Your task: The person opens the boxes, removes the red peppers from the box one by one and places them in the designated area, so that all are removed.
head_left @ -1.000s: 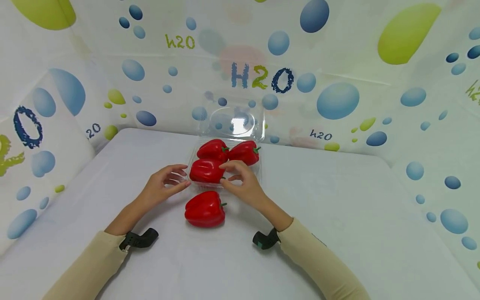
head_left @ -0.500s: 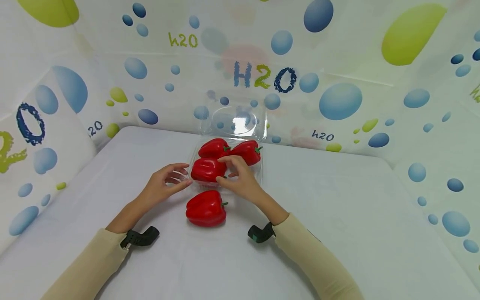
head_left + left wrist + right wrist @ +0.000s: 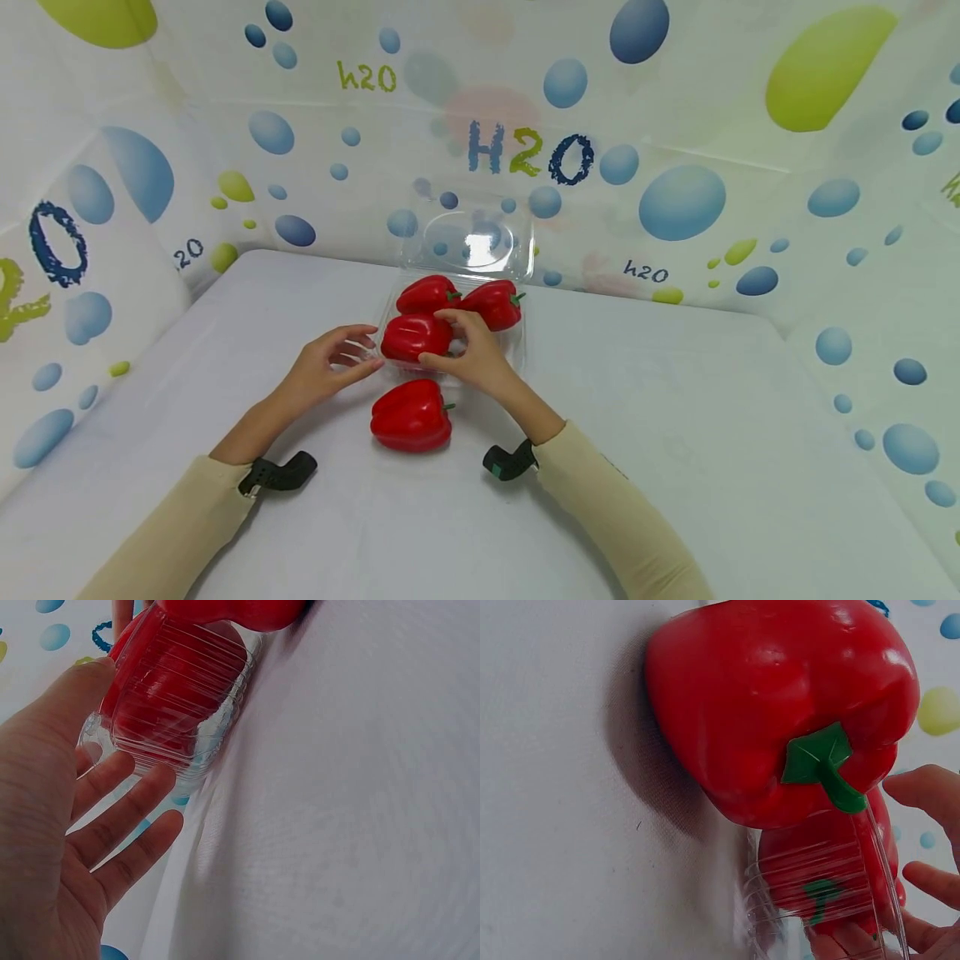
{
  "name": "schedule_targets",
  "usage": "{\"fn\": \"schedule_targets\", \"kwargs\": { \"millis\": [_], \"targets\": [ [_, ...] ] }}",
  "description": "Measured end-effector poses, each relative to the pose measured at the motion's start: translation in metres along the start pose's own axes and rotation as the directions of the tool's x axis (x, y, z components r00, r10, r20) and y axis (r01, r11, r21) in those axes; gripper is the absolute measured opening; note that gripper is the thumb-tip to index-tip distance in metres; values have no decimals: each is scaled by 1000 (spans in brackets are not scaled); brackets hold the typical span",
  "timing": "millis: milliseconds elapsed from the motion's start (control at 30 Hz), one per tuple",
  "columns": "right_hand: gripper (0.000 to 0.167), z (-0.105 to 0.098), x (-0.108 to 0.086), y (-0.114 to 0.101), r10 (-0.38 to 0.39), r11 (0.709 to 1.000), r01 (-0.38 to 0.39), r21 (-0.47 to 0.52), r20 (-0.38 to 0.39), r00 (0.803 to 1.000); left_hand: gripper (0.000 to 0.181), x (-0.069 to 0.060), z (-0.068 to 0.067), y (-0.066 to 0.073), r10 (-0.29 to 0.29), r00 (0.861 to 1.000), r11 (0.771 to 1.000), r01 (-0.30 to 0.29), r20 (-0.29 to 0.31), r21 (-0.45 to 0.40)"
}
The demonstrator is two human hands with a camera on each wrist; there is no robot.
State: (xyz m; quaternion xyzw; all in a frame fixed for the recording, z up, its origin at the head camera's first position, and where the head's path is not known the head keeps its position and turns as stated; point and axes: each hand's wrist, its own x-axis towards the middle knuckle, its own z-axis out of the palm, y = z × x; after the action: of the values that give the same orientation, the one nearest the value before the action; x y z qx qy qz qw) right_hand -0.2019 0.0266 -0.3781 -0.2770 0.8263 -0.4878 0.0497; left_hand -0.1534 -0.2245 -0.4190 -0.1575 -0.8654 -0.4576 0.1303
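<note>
A red bell pepper [image 3: 408, 337] lies in the front left of a clear plastic clamshell container [image 3: 516, 346]. My right hand [image 3: 480, 354] reaches over it, index finger at its top and thumb at its front near the rim. Its other fingers show through the clear wall in the right wrist view. Whether they press the pepper is hard to see. My left hand [image 3: 326, 367] stays at the container's left side with fingers spread and loosely bent; several fingertips lie at the ribbed wall in the left wrist view. Another bell pepper [image 3: 411, 417] lies on the table before the container.
Two more red bell peppers, one at left [image 3: 427, 295] and one at right [image 3: 492, 305], sit in the back of the container. Its clear lid [image 3: 468, 237] stands open against the patterned backdrop [image 3: 315, 125]. A white cloth [image 3: 637, 433] covers the table.
My right hand has moved left across the front bell pepper in the container, its thumb passing from the stem end towards the middle. My left hand and the peppers look unmoved.
</note>
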Motion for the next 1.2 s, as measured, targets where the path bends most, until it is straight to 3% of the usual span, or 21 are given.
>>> {"fn": "schedule_targets", "kwargs": {
  "millis": [300,500,867,1200],
  "targets": [
    [73,3,0,-1,15,998,-14,-67,16,1000,51,1,0,1,7,1000,1000,-7,4,-2],
    [71,3,0,-1,21,996,-19,-88,17,1000,51,2,0,1,-1,1000,1000,1,4,-6],
    [64,6,1,5,-70,989,70,-131,7,998,51,0,-1,1,-20,1000,1000,20,8,2],
    [62,8,-2,5,-108,984,101,-146,-41,993,52,1,0,2,-28,1000,1000,28,9,0]
  ]
}}
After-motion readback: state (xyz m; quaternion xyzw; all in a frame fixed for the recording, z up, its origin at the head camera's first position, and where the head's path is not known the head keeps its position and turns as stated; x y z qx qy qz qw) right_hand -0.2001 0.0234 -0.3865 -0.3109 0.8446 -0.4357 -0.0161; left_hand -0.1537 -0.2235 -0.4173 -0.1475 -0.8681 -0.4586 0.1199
